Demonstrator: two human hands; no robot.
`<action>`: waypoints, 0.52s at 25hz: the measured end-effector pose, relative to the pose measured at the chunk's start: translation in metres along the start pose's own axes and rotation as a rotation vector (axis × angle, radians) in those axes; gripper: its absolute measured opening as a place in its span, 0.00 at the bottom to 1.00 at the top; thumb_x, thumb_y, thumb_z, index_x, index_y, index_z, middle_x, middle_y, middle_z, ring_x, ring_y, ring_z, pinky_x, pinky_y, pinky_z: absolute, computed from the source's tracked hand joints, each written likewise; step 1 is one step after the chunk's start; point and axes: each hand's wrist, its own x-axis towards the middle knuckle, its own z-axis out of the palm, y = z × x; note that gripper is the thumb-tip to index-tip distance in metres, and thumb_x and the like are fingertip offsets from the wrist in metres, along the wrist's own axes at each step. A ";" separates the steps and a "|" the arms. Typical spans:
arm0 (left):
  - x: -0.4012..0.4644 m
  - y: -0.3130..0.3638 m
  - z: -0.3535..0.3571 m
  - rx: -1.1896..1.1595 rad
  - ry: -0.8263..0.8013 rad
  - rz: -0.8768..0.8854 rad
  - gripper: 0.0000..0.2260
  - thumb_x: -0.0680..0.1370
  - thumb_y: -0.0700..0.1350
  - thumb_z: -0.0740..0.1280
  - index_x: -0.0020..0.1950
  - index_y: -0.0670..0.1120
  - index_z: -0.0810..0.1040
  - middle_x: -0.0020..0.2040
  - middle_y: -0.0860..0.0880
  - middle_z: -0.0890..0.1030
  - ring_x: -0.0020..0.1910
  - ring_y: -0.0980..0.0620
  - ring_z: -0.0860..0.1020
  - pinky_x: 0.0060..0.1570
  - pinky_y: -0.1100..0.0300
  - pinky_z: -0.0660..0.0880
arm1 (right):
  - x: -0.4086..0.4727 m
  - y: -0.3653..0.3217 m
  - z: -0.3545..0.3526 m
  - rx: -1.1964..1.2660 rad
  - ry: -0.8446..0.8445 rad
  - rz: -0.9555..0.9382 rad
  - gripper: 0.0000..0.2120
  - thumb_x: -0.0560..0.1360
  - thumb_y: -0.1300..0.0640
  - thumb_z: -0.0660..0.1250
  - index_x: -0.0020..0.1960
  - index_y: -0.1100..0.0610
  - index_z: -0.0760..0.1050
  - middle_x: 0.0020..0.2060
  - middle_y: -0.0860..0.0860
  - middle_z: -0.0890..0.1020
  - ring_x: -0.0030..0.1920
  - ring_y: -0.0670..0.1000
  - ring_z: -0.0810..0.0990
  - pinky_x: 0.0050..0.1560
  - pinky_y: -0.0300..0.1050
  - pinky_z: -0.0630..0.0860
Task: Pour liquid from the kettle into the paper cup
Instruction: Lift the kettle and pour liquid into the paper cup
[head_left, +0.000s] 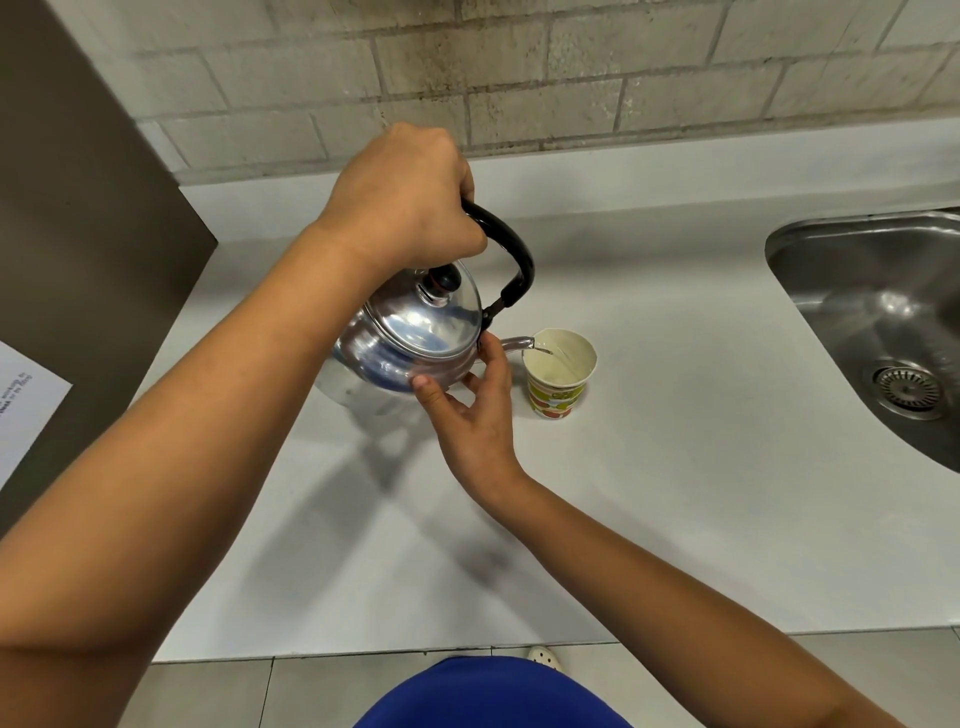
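Note:
A shiny metal kettle (410, 338) with a black handle and black lid knob hangs tilted to the right above the white counter. My left hand (405, 202) is closed around the top of its handle. My right hand (470, 405) rests with spread fingers against the kettle's right side, just below the spout. The spout reaches over the rim of a paper cup (558, 376) with a green, yellow and orange pattern, which stands upright on the counter. A thin stream of clear liquid runs from the spout into the cup.
The white counter (675, 493) runs along a pale brick wall (571, 73). A steel sink (883, 322) with a drain sits at the right. A dark panel with a paper sheet (26, 405) stands at the left. The counter's front edge lies near my body.

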 end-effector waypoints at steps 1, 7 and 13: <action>0.000 0.000 0.000 0.001 0.001 0.000 0.04 0.63 0.43 0.68 0.36 0.48 0.80 0.27 0.51 0.72 0.35 0.44 0.75 0.26 0.62 0.64 | 0.000 0.000 0.000 0.001 0.002 0.000 0.35 0.68 0.54 0.70 0.69 0.51 0.55 0.68 0.53 0.61 0.64 0.52 0.70 0.55 0.35 0.76; -0.001 0.004 -0.001 -0.009 -0.025 0.011 0.04 0.63 0.43 0.68 0.31 0.51 0.74 0.26 0.51 0.71 0.35 0.44 0.74 0.26 0.63 0.63 | 0.001 -0.001 0.000 -0.002 0.007 0.000 0.37 0.67 0.53 0.70 0.69 0.53 0.55 0.68 0.53 0.62 0.64 0.52 0.70 0.55 0.35 0.76; -0.001 0.006 -0.003 -0.002 -0.033 0.009 0.04 0.64 0.43 0.67 0.30 0.50 0.74 0.26 0.49 0.72 0.34 0.43 0.74 0.25 0.64 0.63 | 0.001 -0.002 0.001 0.018 0.014 -0.001 0.36 0.66 0.53 0.70 0.69 0.53 0.55 0.67 0.54 0.62 0.64 0.53 0.70 0.49 0.29 0.76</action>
